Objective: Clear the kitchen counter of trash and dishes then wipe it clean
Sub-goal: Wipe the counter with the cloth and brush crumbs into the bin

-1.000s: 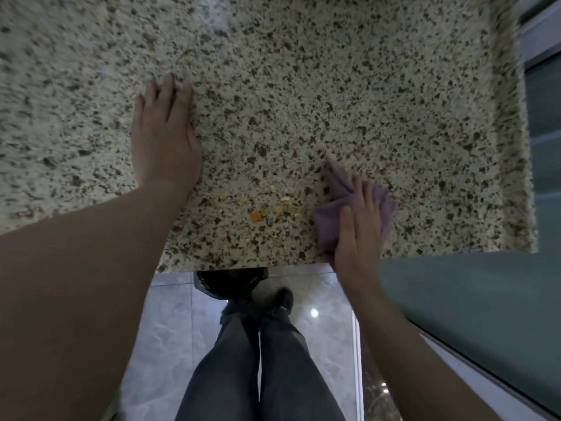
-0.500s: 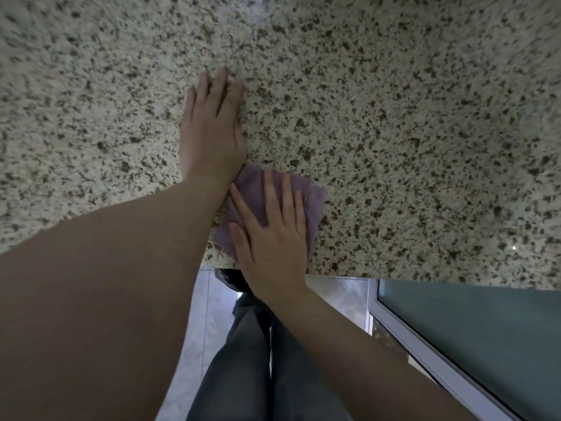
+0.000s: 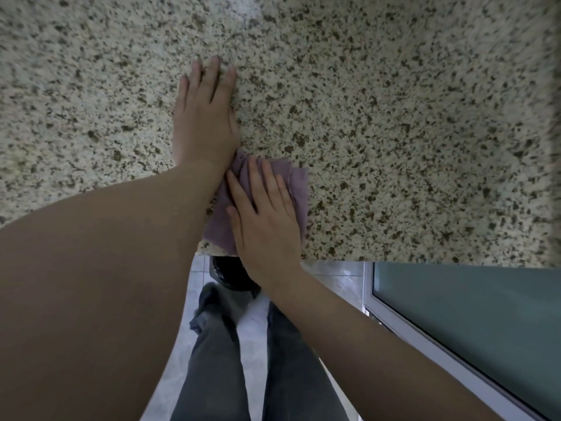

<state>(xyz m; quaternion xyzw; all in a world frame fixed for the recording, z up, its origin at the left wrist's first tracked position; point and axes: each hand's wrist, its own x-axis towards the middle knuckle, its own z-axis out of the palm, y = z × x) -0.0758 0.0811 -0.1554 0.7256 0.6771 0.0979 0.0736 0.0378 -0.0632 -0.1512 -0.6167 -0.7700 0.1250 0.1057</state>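
Counter (image 3: pixel 394 117), speckled granite, fills the upper view; no dishes or trash visible on the part in view. Far left: left forearm crosses up from the lower left corner. Left hand (image 3: pixel 205 117) lies flat on the stone, palm down, fingers straight and close together, holding nothing, and reads as a brace. Just right of its wrist and touching it: purple cloth (image 3: pixel 296 189), folded, spread on the stone at the counter's front edge, its near corner reaching the lip. Right hand (image 3: pixel 264 220) presses flat on the cloth, fingers extended and slightly spread, not curled round it; heel of the hand overhangs the edge. Below: a dark round object (image 3: pixel 227 275) under the lip, possibly a bin, too hidden to tell; grey trousers (image 3: pixel 212 360) over pale floor tile. Right: frosted glass door (image 3: pixel 470 329) in a pale frame below the counter's end. Judgement: clearing looks done here and the wiping step is in hand, near the front edge. Next move likely calls for steady downward pressure and a sweep that carries any gathered bits over the lip, with the left arm lifted clear.
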